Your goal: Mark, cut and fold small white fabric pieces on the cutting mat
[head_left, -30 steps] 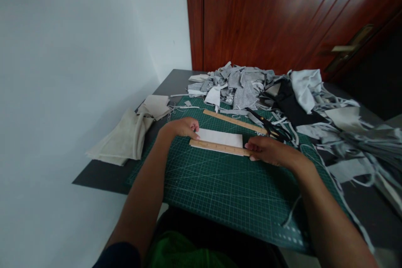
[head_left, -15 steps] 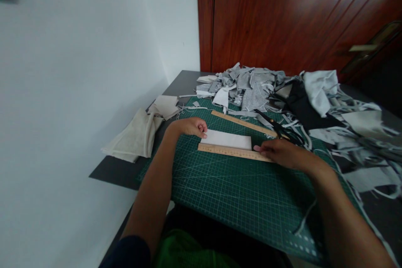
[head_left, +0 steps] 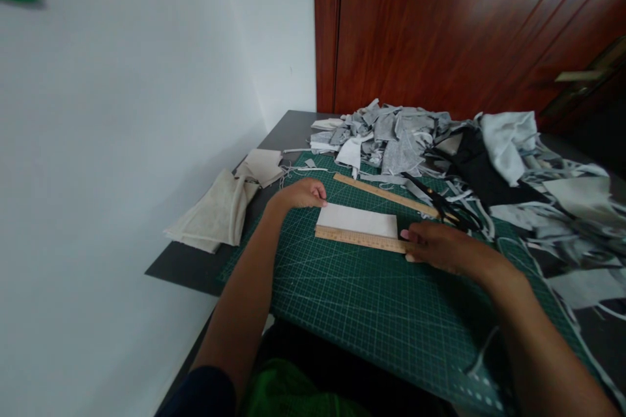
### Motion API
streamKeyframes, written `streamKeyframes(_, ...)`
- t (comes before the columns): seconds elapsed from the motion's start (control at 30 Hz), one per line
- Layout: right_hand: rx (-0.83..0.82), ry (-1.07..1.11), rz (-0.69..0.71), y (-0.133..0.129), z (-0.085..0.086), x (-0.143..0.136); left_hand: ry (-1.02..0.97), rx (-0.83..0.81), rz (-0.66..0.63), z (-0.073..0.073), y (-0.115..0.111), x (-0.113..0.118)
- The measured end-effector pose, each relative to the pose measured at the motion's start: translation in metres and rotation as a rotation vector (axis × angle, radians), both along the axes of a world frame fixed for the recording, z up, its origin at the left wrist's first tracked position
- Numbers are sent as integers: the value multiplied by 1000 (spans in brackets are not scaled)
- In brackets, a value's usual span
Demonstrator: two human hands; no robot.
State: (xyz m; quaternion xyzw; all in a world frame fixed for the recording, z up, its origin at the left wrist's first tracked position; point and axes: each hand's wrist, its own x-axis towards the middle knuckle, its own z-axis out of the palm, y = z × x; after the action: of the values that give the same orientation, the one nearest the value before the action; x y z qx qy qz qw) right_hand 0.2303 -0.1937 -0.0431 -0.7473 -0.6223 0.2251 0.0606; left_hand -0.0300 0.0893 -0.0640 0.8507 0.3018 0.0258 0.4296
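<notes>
A white rectangular piece lies on the green cutting mat, with a wooden ruler along its near edge. My left hand pinches the piece's far left corner between thumb and fingers. At the other end, my right hand grips the right end of the ruler, its thumb near the piece's right edge. A second wooden ruler lies slantwise behind the piece, and black scissors rest over its right end.
Grey and white fabric scraps are heaped at the back and spread down the right side, with black cloth among them. Folded cream cloth sits at the left by the wall. A brown door stands behind.
My right hand has closed further round the ruler's end, with its fingers now under the near edge. The whole view has shifted slightly; the piece and ruler still lie together.
</notes>
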Motion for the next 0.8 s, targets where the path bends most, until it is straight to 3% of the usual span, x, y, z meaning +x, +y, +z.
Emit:
streamKeyframes(0.13, 23, -27, 5, 1, -3, 1, -14, -56, 15, 0, -1, 0)
streamKeyframes(0.47, 127, -127, -8, 4, -6, 16, -68, 31, -20, 2, -7, 6)
streamKeyframes(0.6, 132, -78, 9, 4, -2, 12, -78, 14, -21, 5, -8, 5)
streamKeyframes(0.8, 61, 13, 41, -3, -6, 7, 2, -27, -124, 10, -8, 0)
